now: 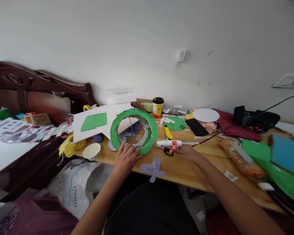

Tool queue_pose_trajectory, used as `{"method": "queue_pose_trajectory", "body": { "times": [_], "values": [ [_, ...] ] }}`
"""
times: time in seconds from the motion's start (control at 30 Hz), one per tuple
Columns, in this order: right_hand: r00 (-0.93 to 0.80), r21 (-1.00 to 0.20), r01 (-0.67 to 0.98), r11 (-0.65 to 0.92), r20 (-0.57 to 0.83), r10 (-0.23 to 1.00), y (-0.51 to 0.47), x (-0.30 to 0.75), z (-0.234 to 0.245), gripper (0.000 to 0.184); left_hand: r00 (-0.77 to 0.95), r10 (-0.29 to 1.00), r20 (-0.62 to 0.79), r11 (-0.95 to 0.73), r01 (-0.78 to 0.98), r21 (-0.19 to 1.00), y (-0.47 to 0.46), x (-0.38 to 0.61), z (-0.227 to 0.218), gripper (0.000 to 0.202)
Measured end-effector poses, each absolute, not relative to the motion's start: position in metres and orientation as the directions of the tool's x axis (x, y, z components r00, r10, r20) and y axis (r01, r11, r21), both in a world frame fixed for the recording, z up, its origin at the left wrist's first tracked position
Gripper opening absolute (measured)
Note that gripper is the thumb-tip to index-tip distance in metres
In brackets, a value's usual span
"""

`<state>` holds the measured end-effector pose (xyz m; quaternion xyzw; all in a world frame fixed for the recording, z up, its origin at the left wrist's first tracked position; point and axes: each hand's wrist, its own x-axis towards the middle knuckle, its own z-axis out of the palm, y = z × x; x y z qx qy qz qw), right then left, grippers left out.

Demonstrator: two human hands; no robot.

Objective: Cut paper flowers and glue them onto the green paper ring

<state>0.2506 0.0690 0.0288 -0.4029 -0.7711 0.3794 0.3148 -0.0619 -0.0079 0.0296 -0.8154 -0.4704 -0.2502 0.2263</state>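
My left hand point(127, 159) grips the lower rim of a thick green paper ring point(115, 125), fingers over its front edge; the ring stands upright on the table. At its right, my right hand point(185, 152) is closed round the handle of a white glue gun point(168, 143), whose tip points left at the ring. A red light glows near the fingers, and a pale glue stick point(189, 143) shows behind the gun. Black-handled scissors point(168, 151) lie just below it. A lilac paper cutout point(153, 168) rests at the table's front edge.
Left of the ring are a white paper bowl point(92, 152) and a white board point(77, 127) with green paper. Behind stands a lidded cup point(158, 107). A yellow cutter point(168, 133), a black phone point(197, 127) and an orange packet point(242, 159) lie rightward. A black cable point(212, 136) crosses the table.
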Motion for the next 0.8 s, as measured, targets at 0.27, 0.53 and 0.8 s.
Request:
{"method": "queue_pose_trajectory", "body": {
  "times": [0.27,0.53,0.8],
  "values": [
    [-0.474,-0.851,0.363,0.378,0.180,0.862,0.073,0.254,0.027,0.042,0.429,0.670,0.605,-0.453,0.883,-0.125,-0.009,-0.061,0.031,0.033],
    [-0.485,-0.846,0.393,0.361,0.143,0.863,0.075,0.256,0.019,0.039,0.436,0.670,0.601,-0.458,0.880,-0.127,-0.009,-0.062,0.032,0.033],
    [-0.490,-0.820,0.415,0.394,0.164,0.856,0.073,0.254,0.024,0.050,0.429,0.663,0.614,-0.458,0.881,-0.121,-0.009,-0.063,0.030,0.032]
  ]
}}
